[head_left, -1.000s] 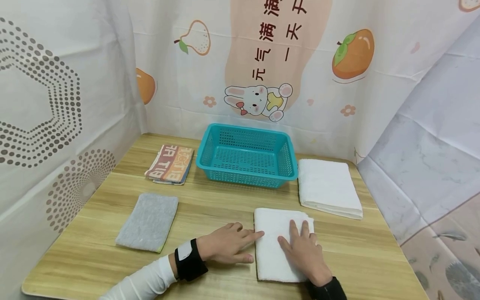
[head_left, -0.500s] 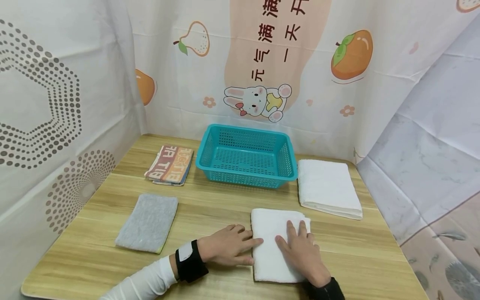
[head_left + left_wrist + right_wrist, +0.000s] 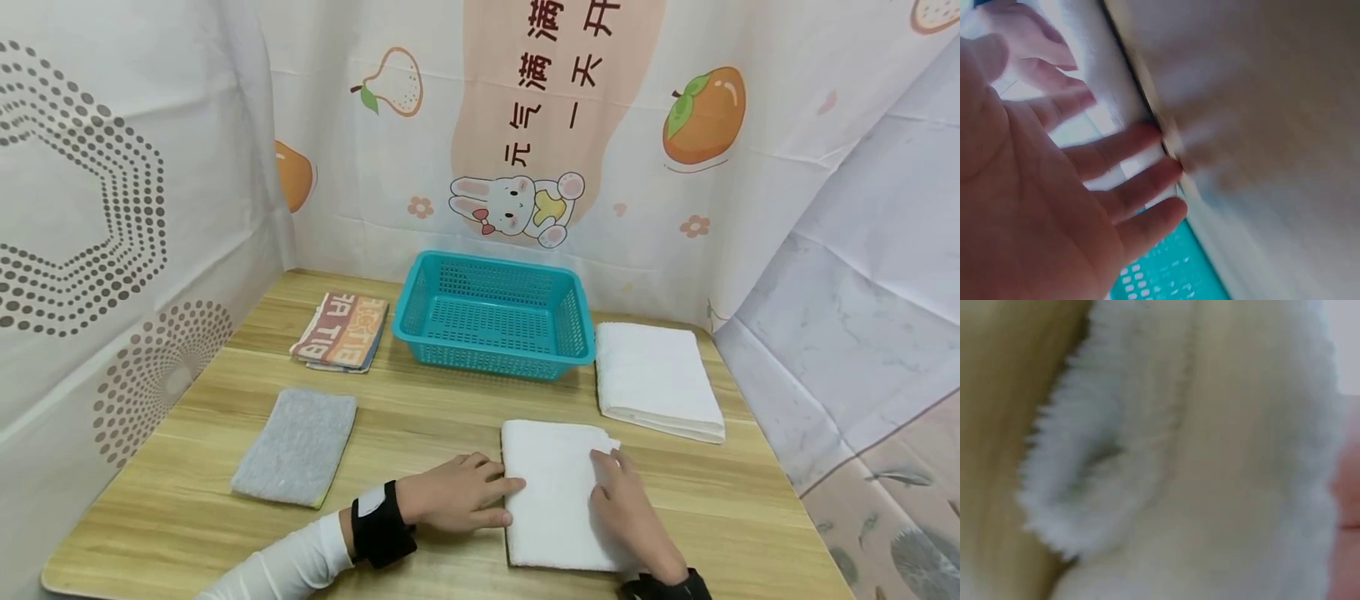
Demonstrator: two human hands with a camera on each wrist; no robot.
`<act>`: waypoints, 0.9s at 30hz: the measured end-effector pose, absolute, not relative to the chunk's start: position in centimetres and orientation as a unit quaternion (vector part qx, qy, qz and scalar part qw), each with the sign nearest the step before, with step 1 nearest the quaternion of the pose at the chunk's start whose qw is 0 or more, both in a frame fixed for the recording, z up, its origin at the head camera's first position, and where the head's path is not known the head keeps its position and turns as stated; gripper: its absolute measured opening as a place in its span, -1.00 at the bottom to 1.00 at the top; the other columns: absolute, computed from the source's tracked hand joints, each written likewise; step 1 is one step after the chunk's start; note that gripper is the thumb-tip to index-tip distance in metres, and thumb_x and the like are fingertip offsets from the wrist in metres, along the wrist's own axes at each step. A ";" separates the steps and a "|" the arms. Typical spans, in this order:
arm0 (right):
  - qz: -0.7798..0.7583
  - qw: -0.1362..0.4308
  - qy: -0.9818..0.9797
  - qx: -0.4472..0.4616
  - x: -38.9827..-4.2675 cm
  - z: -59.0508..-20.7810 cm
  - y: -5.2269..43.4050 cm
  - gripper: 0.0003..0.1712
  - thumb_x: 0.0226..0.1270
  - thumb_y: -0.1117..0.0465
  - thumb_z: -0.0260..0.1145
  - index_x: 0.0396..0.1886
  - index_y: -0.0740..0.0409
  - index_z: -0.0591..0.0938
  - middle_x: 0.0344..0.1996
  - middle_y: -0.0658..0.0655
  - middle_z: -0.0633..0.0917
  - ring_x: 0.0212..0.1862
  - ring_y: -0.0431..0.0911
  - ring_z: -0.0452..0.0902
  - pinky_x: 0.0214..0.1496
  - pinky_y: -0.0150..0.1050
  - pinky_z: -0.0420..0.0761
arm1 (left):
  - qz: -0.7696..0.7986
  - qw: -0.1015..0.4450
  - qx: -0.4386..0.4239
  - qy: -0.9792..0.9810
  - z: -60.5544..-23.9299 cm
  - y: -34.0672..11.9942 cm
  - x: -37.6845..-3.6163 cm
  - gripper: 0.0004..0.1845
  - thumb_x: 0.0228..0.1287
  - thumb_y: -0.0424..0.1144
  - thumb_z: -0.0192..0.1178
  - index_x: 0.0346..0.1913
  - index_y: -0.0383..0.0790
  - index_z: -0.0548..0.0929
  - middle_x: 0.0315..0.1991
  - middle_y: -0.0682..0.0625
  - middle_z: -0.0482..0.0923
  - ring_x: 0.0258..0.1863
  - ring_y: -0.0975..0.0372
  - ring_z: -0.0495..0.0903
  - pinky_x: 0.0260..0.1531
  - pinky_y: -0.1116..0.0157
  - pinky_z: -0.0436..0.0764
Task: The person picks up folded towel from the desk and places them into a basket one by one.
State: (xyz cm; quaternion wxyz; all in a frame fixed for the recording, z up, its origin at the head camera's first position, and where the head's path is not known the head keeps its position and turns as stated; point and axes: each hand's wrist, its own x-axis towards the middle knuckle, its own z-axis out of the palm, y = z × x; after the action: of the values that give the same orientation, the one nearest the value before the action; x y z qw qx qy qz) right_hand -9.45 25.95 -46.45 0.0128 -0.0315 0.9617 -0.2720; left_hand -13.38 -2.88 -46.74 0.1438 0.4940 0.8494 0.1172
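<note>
Both hands lie flat with straight fingers on the folded white towel (image 3: 555,492), in front of the teal basket (image 3: 495,312): left hand (image 3: 450,493) at its left edge, right hand (image 3: 626,517) on its right side.

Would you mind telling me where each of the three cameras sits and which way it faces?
Head: worn on the head, looking forward and down at the table; both forearms show, left hand beside and right hand on the white towel.
Left wrist: under the left hand, looking past its spread fingers; blurred.
Right wrist: very close to the white towel; a sliver of skin at the right edge.
Shared: all three show the white towel; head and left wrist both show the teal basket.
</note>
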 end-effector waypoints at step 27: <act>-0.416 0.101 0.900 0.087 -10.4 -46.0 28.2 -0.11 0.26 0.31 0.34 0.41 0.63 0.09 0.21 0.62 0.37 0.23 0.37 0.38 0.18 0.23 0.43 | 0.608 0.302 0.153 0.718 -46.4 1.8 -12.0 -0.40 0.19 -0.44 0.17 0.32 -0.33 0.32 -0.02 -0.16 0.39 -0.27 0.15 0.38 -0.30 0.26 0.39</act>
State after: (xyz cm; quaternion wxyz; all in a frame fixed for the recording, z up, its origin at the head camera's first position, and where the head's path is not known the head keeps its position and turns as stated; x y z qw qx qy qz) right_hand -10.43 28.23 -46.03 0.1008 0.0867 0.8995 -0.4161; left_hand -11.99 1.76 -46.44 0.3023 0.1528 0.7182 0.6078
